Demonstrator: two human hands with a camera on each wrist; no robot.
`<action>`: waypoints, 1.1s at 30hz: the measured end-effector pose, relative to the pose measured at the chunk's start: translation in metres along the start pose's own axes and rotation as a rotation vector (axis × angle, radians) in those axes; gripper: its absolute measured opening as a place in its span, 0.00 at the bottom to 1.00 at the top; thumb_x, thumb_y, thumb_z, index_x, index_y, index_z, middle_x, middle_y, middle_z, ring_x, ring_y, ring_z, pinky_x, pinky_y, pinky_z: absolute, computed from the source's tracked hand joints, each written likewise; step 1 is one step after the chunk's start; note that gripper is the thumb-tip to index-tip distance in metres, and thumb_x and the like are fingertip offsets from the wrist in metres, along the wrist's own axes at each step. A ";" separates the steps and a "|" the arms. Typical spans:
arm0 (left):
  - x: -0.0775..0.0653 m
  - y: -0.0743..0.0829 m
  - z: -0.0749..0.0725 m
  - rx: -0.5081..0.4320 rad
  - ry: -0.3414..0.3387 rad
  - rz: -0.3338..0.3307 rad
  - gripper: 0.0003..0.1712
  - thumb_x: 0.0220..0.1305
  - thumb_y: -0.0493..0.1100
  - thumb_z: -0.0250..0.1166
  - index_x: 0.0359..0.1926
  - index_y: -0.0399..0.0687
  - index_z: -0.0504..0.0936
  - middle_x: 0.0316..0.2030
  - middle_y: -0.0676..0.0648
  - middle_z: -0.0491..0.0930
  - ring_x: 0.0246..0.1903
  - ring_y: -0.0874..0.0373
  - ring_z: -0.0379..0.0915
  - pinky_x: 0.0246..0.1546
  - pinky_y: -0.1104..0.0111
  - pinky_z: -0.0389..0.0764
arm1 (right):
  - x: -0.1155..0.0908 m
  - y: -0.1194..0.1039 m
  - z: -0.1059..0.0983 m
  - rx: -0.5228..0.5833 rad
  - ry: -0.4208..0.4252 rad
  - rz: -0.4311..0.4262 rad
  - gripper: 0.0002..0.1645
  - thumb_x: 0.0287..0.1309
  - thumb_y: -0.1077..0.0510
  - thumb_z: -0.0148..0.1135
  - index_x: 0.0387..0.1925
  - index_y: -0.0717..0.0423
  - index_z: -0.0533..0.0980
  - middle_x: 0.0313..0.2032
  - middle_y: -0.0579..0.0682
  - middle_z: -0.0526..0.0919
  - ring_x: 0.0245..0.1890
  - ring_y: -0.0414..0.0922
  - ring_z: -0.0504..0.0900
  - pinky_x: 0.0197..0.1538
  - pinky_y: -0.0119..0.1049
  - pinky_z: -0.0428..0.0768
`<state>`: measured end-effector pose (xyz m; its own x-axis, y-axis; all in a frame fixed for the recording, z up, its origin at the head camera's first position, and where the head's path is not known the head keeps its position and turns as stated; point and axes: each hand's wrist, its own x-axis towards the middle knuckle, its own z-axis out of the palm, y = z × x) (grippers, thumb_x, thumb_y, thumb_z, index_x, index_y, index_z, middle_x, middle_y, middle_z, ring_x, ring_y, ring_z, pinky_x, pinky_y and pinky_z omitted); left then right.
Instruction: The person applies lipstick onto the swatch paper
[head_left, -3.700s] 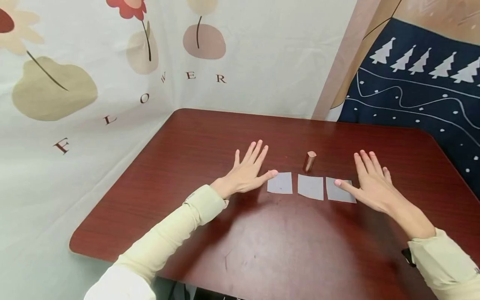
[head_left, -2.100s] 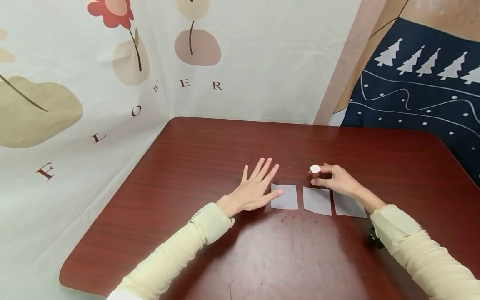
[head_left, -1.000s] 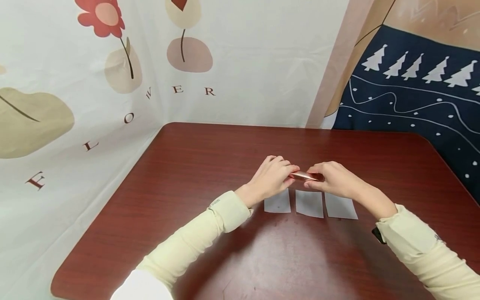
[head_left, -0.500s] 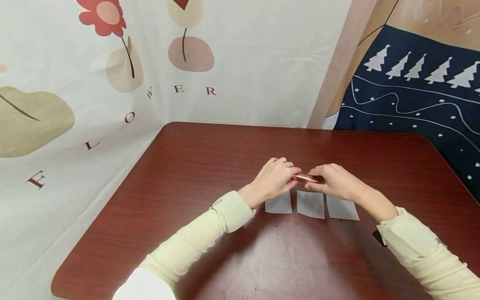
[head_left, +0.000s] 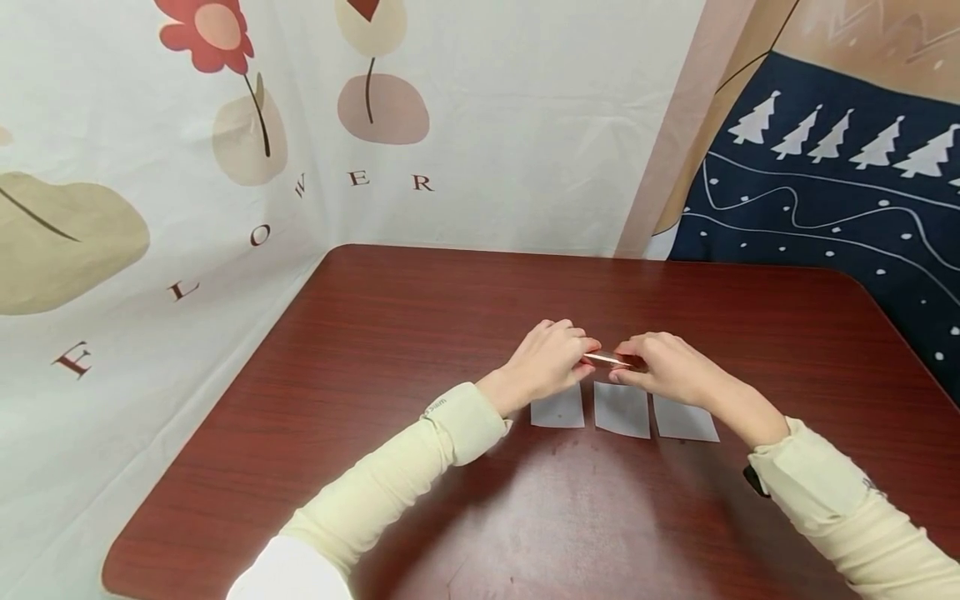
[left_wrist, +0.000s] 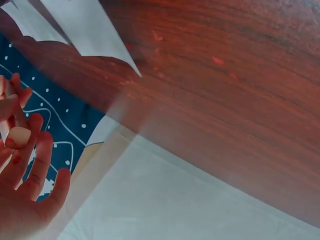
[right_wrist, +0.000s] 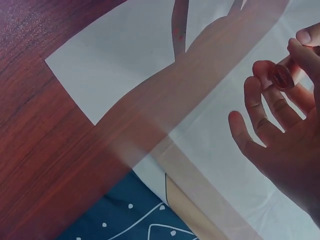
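A shiny copper-coloured lipstick tube lies sideways between my two hands, over the far edge of the paper squares. My left hand pinches one end with thumb and fingers; the other end sits in the grip of my right hand. Seen from the left wrist, a pale squarish end of the lipstick faces the camera, and the left hand's outer fingers are spread. From the right wrist, a round, dark reddish end shows among the fingers. Both hands hide part of the tube.
Three white paper squares lie in a row on the reddish-brown table: a left one, a middle one and a right one. Small red specks dot the tabletop. A printed white cloth hangs behind it.
Both hands were spread flat by the papers, the lipstick upright on the table. My right hand took it up, then my left hand gripped its other end. Lately the hands have barely moved.
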<state>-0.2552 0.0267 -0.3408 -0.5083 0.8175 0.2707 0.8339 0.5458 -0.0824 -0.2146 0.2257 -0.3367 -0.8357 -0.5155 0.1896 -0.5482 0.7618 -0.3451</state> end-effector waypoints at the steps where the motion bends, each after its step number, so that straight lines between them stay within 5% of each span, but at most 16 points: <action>1: 0.001 0.000 -0.001 -0.016 -0.004 -0.003 0.11 0.58 0.47 0.65 0.43 0.53 0.84 0.34 0.57 0.81 0.32 0.60 0.72 0.30 0.70 0.70 | 0.000 0.000 0.001 -0.012 0.018 -0.003 0.10 0.51 0.58 0.69 0.34 0.58 0.78 0.24 0.42 0.78 0.21 0.36 0.70 0.24 0.31 0.71; 8: 0.016 -0.001 -0.007 -0.255 -0.040 -0.126 0.11 0.58 0.48 0.67 0.40 0.51 0.82 0.31 0.57 0.79 0.30 0.63 0.69 0.28 0.74 0.71 | 0.004 0.005 0.012 -0.045 0.137 0.043 0.13 0.48 0.62 0.70 0.35 0.59 0.76 0.25 0.47 0.72 0.24 0.42 0.69 0.26 0.35 0.69; 13: 0.025 -0.001 0.006 -0.410 -0.090 -0.252 0.12 0.56 0.49 0.69 0.38 0.50 0.81 0.26 0.58 0.76 0.27 0.64 0.69 0.26 0.74 0.70 | 0.011 0.011 0.023 0.095 0.087 0.151 0.11 0.44 0.63 0.71 0.32 0.60 0.78 0.22 0.46 0.74 0.22 0.41 0.71 0.25 0.35 0.70; 20: 0.031 -0.001 0.027 -0.474 -0.154 -0.303 0.12 0.55 0.49 0.69 0.38 0.52 0.80 0.23 0.58 0.75 0.24 0.64 0.70 0.23 0.75 0.69 | 0.012 0.020 0.038 0.189 0.040 0.221 0.06 0.46 0.61 0.70 0.27 0.58 0.80 0.18 0.42 0.78 0.16 0.36 0.71 0.23 0.34 0.70; 23: 0.030 -0.002 0.029 -0.448 -0.167 -0.295 0.19 0.57 0.53 0.67 0.47 0.51 0.79 0.33 0.55 0.79 0.32 0.62 0.73 0.31 0.72 0.73 | 0.011 0.022 0.038 0.174 0.041 0.217 0.08 0.45 0.61 0.71 0.28 0.59 0.79 0.20 0.44 0.79 0.18 0.40 0.73 0.25 0.36 0.72; 26: 0.021 -0.005 0.027 -0.335 -0.188 -0.266 0.37 0.58 0.63 0.60 0.63 0.49 0.68 0.56 0.48 0.72 0.54 0.55 0.67 0.50 0.61 0.70 | 0.003 0.022 0.032 0.084 0.006 0.240 0.27 0.45 0.52 0.72 0.43 0.66 0.76 0.37 0.58 0.81 0.37 0.54 0.78 0.41 0.50 0.74; 28: 0.008 -0.011 0.023 -0.245 -0.216 -0.247 0.51 0.57 0.71 0.54 0.72 0.50 0.51 0.70 0.46 0.52 0.67 0.51 0.47 0.61 0.50 0.55 | -0.007 0.023 0.024 0.007 -0.031 0.282 0.48 0.43 0.41 0.72 0.58 0.68 0.67 0.54 0.66 0.72 0.55 0.61 0.67 0.52 0.61 0.64; 30: -0.007 -0.018 0.022 -0.176 -0.240 -0.238 0.58 0.53 0.77 0.49 0.74 0.54 0.36 0.72 0.47 0.30 0.70 0.52 0.26 0.62 0.43 0.40 | -0.019 0.025 0.016 -0.045 -0.076 0.341 0.68 0.39 0.31 0.69 0.69 0.67 0.49 0.66 0.69 0.53 0.65 0.65 0.47 0.55 0.70 0.50; 33: -0.035 -0.028 0.022 -0.139 -0.300 -0.253 0.63 0.49 0.81 0.46 0.70 0.60 0.21 0.68 0.52 0.11 0.66 0.57 0.08 0.60 0.41 0.29 | -0.039 0.027 0.010 -0.072 -0.125 0.406 0.80 0.33 0.22 0.63 0.71 0.62 0.34 0.70 0.66 0.37 0.68 0.63 0.33 0.55 0.72 0.40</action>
<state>-0.2649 -0.0131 -0.3687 -0.7242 0.6890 -0.0270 0.6850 0.7234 0.0870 -0.1970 0.2623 -0.3630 -0.9761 -0.2080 -0.0631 -0.1799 0.9360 -0.3024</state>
